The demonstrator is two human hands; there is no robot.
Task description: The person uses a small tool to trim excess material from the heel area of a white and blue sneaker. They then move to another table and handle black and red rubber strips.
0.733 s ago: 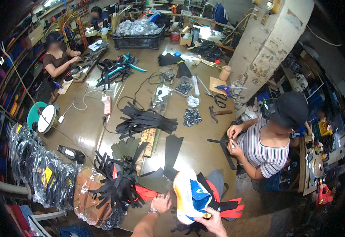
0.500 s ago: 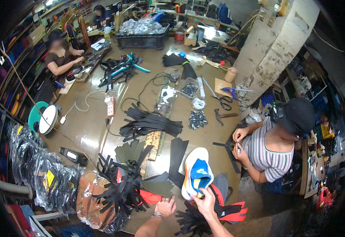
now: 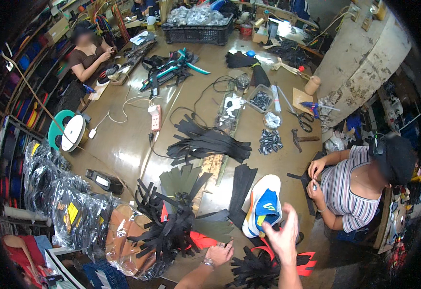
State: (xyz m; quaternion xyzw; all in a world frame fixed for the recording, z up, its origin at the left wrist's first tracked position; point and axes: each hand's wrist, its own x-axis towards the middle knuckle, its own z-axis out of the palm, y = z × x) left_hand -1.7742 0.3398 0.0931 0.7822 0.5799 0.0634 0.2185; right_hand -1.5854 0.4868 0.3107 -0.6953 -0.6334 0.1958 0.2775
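Observation:
A white running shoe [image 3: 271, 186] with a blue and yellow inside and an orange side lies on the table. Just over its near right end hovers my right hand [image 3: 283, 237], thumb and fingers spread, holding nothing. My left hand [image 3: 218, 252] rests loosely on the table beside red-orange strips [image 3: 201, 239] and dark green strips [image 3: 215, 227], its fingers partly stretched. Below the shoe spreads a bundle of black straps [image 3: 253, 267], with red-orange pieces [image 3: 306, 262] by my right wrist. Left of my hands sits a tangled pile of black straps [image 3: 164, 221].
Brown pieces in clear plastic [image 3: 123, 236] lie at left. Black webbing strips [image 3: 208, 142] cross the table's middle. At right are a hammer [image 3: 303, 139], scissors [image 3: 302, 120] and a co-worker in a striped top [image 3: 347, 192]. Another co-worker [image 3: 87, 55] sits far left.
My right hand has let go of the shoe's end and risen with its fingers spread. My left hand stays near the red-orange strips. The whole view has shifted.

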